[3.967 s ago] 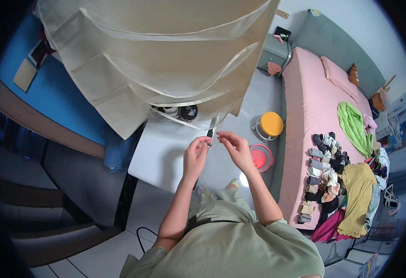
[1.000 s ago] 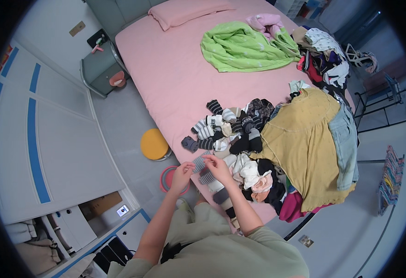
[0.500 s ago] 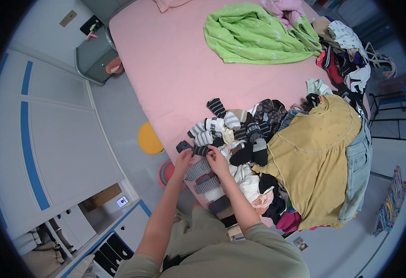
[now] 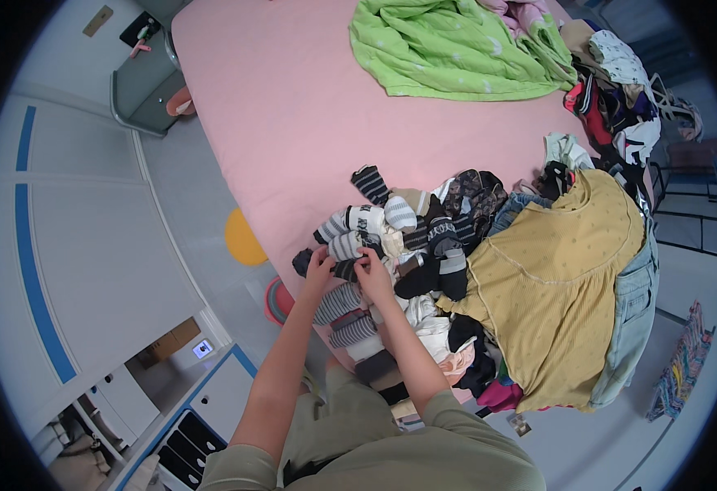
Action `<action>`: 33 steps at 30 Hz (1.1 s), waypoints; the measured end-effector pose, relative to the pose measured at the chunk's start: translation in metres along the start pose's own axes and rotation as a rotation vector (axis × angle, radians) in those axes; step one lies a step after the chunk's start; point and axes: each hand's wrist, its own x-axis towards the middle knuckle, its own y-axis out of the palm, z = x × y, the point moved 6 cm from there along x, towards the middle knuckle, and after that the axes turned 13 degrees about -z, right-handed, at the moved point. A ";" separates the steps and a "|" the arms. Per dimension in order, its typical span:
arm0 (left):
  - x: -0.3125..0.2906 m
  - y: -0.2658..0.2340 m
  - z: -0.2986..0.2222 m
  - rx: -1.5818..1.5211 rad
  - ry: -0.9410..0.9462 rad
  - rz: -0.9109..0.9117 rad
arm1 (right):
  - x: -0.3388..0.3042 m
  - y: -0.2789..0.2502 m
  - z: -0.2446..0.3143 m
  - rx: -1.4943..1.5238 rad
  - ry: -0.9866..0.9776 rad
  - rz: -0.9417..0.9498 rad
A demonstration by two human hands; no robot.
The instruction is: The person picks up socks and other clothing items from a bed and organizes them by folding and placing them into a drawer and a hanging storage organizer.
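A row of rolled and folded socks lies near the bed's front left edge. My left hand and my right hand bend over it with fingers curled in. Between them is a dark striped sock, pinched at its two ends. Just beyond my fingertips, almost touching them, rests a grey-and-white striped sock roll. A small dark sock bundle lies left of my left hand. Closer to me, beneath my right forearm, are grey striped folded socks. My fingers partly cover the dark sock.
On the pink bed, black socks and a yellow dress-like top lie to the right, over light blue jeans. A green blanket is at the far side. A yellow round stool stands left of the bed.
The view has shifted, moving the scene a little to the left. My hands have gone slightly farther forward over the dark striped sock, nearer the grey-and-white roll.
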 end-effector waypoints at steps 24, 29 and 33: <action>-0.149 -0.035 -0.086 -0.339 0.067 0.244 | -0.090 -0.065 0.141 0.126 -0.291 0.004; -0.202 -0.066 -0.110 -0.271 0.178 0.326 | -0.129 -0.066 0.162 0.162 -0.407 0.064; -0.240 -0.098 -0.119 -0.302 0.255 0.412 | -0.176 -0.060 0.182 0.225 -0.340 0.187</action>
